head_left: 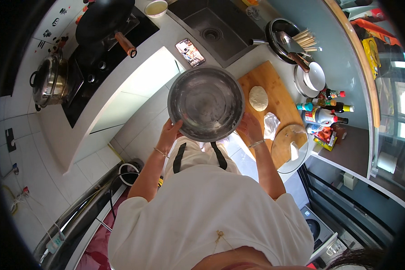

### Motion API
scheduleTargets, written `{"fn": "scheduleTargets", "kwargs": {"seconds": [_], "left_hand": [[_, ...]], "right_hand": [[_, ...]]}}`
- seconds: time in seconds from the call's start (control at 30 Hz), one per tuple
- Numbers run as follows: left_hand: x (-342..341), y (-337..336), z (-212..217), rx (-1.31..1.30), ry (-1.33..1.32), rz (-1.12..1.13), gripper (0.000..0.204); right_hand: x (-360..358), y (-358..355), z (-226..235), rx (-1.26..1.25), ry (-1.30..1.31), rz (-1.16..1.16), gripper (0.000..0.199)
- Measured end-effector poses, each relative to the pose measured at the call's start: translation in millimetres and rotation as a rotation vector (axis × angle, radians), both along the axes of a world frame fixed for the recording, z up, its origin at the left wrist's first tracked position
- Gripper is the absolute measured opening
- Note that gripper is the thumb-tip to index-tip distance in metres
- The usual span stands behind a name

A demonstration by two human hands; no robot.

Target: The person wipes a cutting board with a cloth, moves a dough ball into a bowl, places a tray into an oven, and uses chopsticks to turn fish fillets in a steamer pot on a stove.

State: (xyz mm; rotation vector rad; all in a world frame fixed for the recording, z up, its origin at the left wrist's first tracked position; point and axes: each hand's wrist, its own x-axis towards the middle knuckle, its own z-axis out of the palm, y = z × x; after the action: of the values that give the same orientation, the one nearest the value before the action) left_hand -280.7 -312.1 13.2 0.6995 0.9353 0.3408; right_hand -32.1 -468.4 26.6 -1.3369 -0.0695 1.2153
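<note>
I hold a large round steel bowl (206,102) up in front of me with both hands, and its inside looks empty. My left hand (170,132) grips its near left rim. My right hand (249,127) grips its near right rim. Just right of the bowl a wooden cutting board (279,81) lies on the counter with a flat round piece of dough (258,98) on it. A crumpled piece of clear plastic (270,124) rests on the board close to my right hand.
A glass lid (290,148) lies at the board's near end. Sauce bottles (321,110) stand to the right. Behind are a sink (213,27), a phone (190,52), a pan with chopsticks (285,40), stacked white dishes (312,77), a black wok (102,20) on the stove and a steel pot (49,81).
</note>
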Motion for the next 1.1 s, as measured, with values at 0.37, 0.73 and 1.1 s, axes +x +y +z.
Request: {"fn": "scheduleTargets", "kwargs": {"seconds": [0.37, 0.73, 1.1], "left_hand": [[5.3, -1.9, -1.5, -0.012, -0.004, -0.078, 0.038], [-6.6, 10.4, -12.7, 0.160, 0.244, 0.026, 0.029], [-22.9, 10.4, -42.1, 1.029, 0.606, -0.573, 0.062]], "right_hand": [[-4.1, -25.0, -17.3, -0.005, 0.073, 0.044, 0.013], [12.9, -55.4, -19.7, 0.080, 0.121, -0.040, 0.004], [10.7, -57.8, -13.7, 0.020, 0.111, -0.092, 0.005]]}}
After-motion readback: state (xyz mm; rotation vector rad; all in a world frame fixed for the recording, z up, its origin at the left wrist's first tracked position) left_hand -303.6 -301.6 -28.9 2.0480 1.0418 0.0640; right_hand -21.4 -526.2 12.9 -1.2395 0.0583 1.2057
